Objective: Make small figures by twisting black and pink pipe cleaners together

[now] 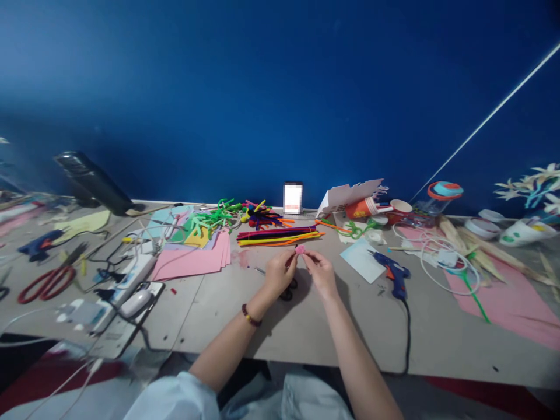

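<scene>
A small pink piece (300,249) is pinched between the fingertips of both hands, above the middle of the grey table (227,326). My left hand (280,270) grips it from the left, with a beaded bracelet on the wrist. From the right, my right hand (320,270) holds its other side with closed fingertips. Black-handled scissors (289,290) lie on the table, partly hidden beneath my left hand. Beyond the hands rests a row of coloured pipe cleaners (280,235) in purple, red, yellow and orange.
Pink paper sheets (190,262) and green pipe cleaners (214,217) lie left. A blue glue gun (396,273) with its cord and a pale blue sheet (363,259) are right. Far left are red-handled scissors (48,284) and a power strip (125,286). A phone (293,198) stands against the wall.
</scene>
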A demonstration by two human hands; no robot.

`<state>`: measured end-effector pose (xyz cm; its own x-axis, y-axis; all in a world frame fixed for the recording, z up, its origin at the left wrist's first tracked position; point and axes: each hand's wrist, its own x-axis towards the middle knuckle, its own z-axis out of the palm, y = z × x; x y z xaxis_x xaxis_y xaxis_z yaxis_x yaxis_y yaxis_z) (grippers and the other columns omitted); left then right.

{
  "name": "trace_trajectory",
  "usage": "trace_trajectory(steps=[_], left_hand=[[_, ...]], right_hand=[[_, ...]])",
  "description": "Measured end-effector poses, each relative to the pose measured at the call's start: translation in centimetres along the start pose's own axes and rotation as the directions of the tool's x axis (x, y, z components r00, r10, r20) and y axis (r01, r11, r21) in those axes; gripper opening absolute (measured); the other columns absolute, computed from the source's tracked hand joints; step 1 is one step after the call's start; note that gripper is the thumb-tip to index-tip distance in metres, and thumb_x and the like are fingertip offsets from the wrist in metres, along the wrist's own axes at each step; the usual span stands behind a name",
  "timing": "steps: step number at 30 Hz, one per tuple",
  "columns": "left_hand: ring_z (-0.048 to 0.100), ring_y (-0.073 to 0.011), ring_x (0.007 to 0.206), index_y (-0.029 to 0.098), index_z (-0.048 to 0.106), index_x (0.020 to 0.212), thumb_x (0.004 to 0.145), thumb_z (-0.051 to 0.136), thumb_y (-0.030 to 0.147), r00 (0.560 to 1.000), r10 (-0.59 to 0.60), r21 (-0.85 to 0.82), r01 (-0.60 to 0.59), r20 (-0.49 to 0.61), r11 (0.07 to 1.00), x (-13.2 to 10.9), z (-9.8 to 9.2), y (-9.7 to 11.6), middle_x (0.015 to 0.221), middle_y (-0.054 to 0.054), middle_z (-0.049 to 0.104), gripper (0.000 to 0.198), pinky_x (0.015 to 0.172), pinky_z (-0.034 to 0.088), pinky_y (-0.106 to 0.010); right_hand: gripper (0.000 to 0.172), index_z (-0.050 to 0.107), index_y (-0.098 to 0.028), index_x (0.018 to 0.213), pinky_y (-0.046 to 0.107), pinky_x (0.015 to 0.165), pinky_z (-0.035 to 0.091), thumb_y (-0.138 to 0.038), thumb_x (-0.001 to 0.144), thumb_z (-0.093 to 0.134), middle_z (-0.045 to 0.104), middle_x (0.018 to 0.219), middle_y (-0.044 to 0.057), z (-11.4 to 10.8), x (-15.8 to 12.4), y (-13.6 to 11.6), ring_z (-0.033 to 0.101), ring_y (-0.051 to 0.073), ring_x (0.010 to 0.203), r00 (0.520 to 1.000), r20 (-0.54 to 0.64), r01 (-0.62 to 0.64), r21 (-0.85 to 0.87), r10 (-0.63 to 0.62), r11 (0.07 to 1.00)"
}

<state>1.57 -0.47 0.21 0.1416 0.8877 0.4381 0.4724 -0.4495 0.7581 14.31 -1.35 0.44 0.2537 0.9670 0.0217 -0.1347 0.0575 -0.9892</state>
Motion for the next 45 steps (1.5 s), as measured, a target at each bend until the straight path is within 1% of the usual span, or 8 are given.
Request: trace_trajectory(steps=[5, 10, 18, 21, 26, 32, 38, 45], left_hand=[[0.053, -0.0129, 0.064, 0.016, 0.066, 0.090, 0.086, 0.048, 0.040, 0.989, -0.123, -0.304, 0.144, 0.086, 0.942, 0.7, 0.0, 0.2, 0.072, -0.003, 0.062, 0.030, 0.062, 0.041, -0.024], [0.041, -0.0082, 0.050, 0.014, 0.062, 0.072, 0.076, 0.059, 0.050, 0.924, -0.251, -0.592, 0.377, 0.287, 0.712, 1.1, 0.1, -0.3, 0.052, 0.004, 0.046, 0.036, 0.050, 0.035, -0.021], [0.039, -0.0069, 0.043, 0.014, 0.060, 0.068, 0.066, 0.067, 0.048, 0.822, -0.296, -0.669, 0.568, 0.486, 0.479, 1.3, -0.4, -0.3, 0.047, 0.004, 0.043, 0.035, 0.047, 0.037, -0.022], [0.043, -0.0078, 0.047, 0.013, 0.061, 0.072, 0.070, 0.065, 0.050, 0.851, -0.288, -0.634, 0.520, 0.439, 0.571, 1.2, -0.3, 0.1, 0.052, 0.002, 0.048, 0.037, 0.049, 0.038, -0.022], [0.050, -0.0111, 0.061, 0.015, 0.066, 0.083, 0.080, 0.056, 0.044, 0.978, -0.173, -0.321, 0.203, 0.119, 0.925, 0.6, 0.1, 0.5, 0.070, -0.003, 0.062, 0.031, 0.060, 0.041, -0.023], [0.049, -0.0122, 0.061, 0.017, 0.065, 0.082, 0.085, 0.048, 0.043, 0.987, -0.130, -0.226, 0.148, 0.091, 0.963, 0.3, 0.1, 0.2, 0.066, -0.001, 0.058, 0.032, 0.061, 0.039, -0.023], [0.038, -0.0074, 0.046, 0.015, 0.058, 0.067, 0.073, 0.060, 0.052, 0.892, -0.312, -0.604, 0.452, 0.328, 0.656, 1.1, 0.0, -0.1, 0.050, 0.005, 0.043, 0.038, 0.048, 0.032, -0.021], [0.036, -0.0059, 0.039, 0.014, 0.058, 0.064, 0.066, 0.068, 0.042, 0.800, -0.264, -0.715, 0.600, 0.539, 0.359, 1.4, -0.4, -0.1, 0.044, 0.005, 0.042, 0.030, 0.047, 0.037, -0.023]], right_hand=[[0.037, 0.066, -0.018, 0.079, 0.024, 0.049, 0.037, -0.050, 0.062, 0.069, 0.064, 0.068, 0.002, 0.0, 0.0, 0.0, 0.051, 0.012, 0.056, 0.999, -0.013, 0.031, -0.012, -0.032, 0.999], [0.038, 0.064, -0.017, 0.078, 0.022, 0.046, 0.033, -0.050, 0.060, 0.072, 0.064, 0.068, 0.001, 0.0, 0.0, -0.2, 0.047, 0.010, 0.052, 1.000, -0.025, 0.006, 0.026, -0.005, 1.000], [0.035, 0.064, -0.016, 0.072, 0.022, 0.042, 0.025, -0.048, 0.060, 0.073, 0.058, 0.058, -0.001, 0.2, -0.2, -0.6, 0.035, 0.007, 0.045, 0.998, -0.001, -0.058, 0.077, 0.058, 0.995], [0.034, 0.064, -0.017, 0.071, 0.022, 0.043, 0.027, -0.048, 0.060, 0.073, 0.060, 0.062, 0.000, 0.2, -0.2, -0.6, 0.038, 0.007, 0.047, 0.999, -0.017, -0.036, 0.066, 0.038, 0.997], [0.035, 0.063, -0.017, 0.069, 0.022, 0.043, 0.028, -0.048, 0.058, 0.073, 0.057, 0.058, -0.002, 0.2, 0.0, -0.6, 0.039, 0.008, 0.046, 0.995, -0.083, -0.040, 0.078, 0.046, 0.996], [0.034, 0.066, -0.017, 0.076, 0.023, 0.046, 0.034, -0.048, 0.061, 0.069, 0.061, 0.062, 0.001, 0.0, 0.0, 0.0, 0.047, 0.012, 0.053, 0.999, -0.050, -0.003, -0.006, 0.003, 1.000], [0.029, 0.065, -0.018, 0.078, 0.023, 0.050, 0.037, -0.044, 0.066, 0.068, 0.064, 0.072, 0.002, 0.0, 0.0, 0.1, 0.050, 0.012, 0.057, 0.998, -0.035, 0.047, -0.019, -0.047, 0.999], [0.036, 0.065, -0.018, 0.081, 0.022, 0.041, 0.028, -0.046, 0.060, 0.074, 0.059, 0.062, -0.003, 0.1, 0.0, -0.2, 0.039, 0.006, 0.044, 0.996, 0.027, -0.093, 0.143, 0.090, 0.985]])
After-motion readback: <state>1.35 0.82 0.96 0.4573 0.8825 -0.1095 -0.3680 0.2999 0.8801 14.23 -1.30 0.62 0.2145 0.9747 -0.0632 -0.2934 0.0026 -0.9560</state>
